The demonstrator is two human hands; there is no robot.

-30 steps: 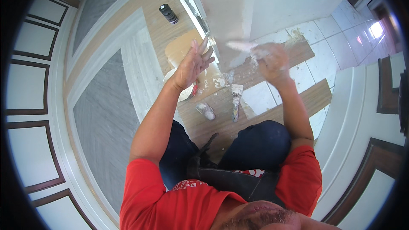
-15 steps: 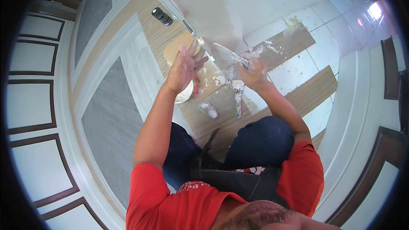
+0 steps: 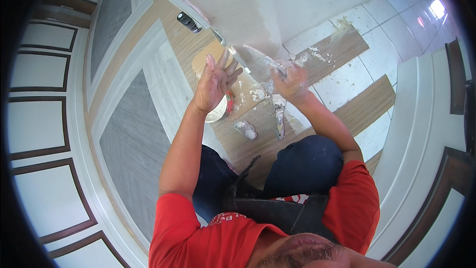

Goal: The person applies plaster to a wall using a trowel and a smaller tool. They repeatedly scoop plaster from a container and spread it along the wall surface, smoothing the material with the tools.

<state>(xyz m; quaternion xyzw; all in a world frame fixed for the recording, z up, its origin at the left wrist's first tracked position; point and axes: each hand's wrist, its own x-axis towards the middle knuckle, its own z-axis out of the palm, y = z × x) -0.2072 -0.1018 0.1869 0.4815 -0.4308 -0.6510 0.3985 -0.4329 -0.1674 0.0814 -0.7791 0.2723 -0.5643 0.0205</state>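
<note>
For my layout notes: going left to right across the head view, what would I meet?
Dark-framed white panels, grey floor section, black bottle, left hand, whitish-smeared lump, right hand holding a blurred flat-bladed tool, bright patch of light.

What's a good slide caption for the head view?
Right hand holds a scraper near the wall; left hand open by the tub.

Looks like an interior under renovation, can't tell home or shop: patchy wall (image 3: 233,7) at 12 o'clock, white-smeared plank (image 3: 334,55) over white tiles (image 3: 382,12) at 2, dark-framed panels (image 3: 38,121) at 9.
</note>
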